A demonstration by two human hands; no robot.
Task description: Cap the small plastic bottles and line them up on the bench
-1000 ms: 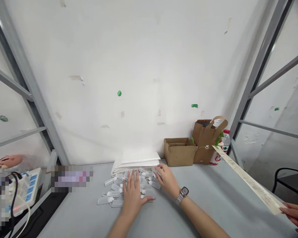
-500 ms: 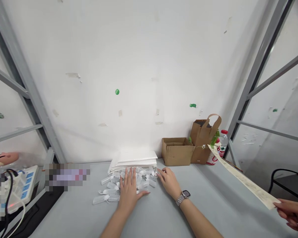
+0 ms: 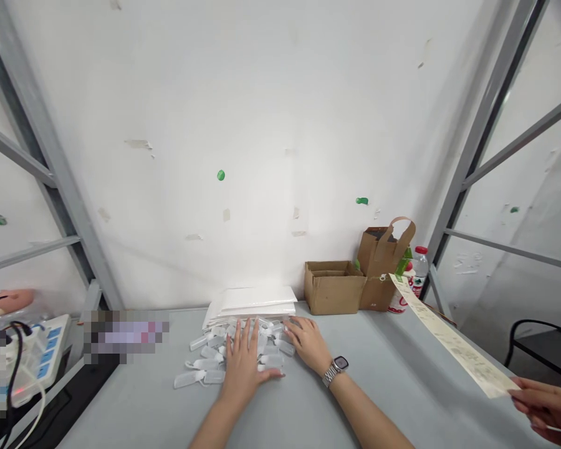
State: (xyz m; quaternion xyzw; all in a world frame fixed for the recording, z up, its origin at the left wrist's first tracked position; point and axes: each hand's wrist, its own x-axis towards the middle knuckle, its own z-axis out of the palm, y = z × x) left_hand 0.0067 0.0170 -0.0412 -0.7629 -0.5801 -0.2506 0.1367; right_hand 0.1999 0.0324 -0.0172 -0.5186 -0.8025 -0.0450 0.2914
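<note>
Several small translucent plastic pieces (image 3: 271, 360) lie in a loose pile on the grey table (image 3: 140, 399). My left hand (image 3: 242, 362) rests flat over the middle of the pile, its fingers spread and pointing toward the wall. At the pile's right edge, my right hand (image 3: 309, 343) touches the pieces with its fingertips, fingers slightly bent and apart; a watch is on that wrist. Neither hand grips anything. Just behind the pile is a stack of white sheets or flat packets (image 3: 259, 300).
An open cardboard box (image 3: 334, 293), a brown paper bag (image 3: 376, 268) and a red-capped bottle (image 3: 421, 268) stand at the back right. Another person's hand (image 3: 549, 405) holds a long paper strip (image 3: 449, 340) at right. A power strip (image 3: 49, 355) lies far left.
My right hand has shifted slightly left, further over the pile's edge, and some pieces there have moved. My left hand stays nearly in place. The other person's hand and strip moved slightly left.
</note>
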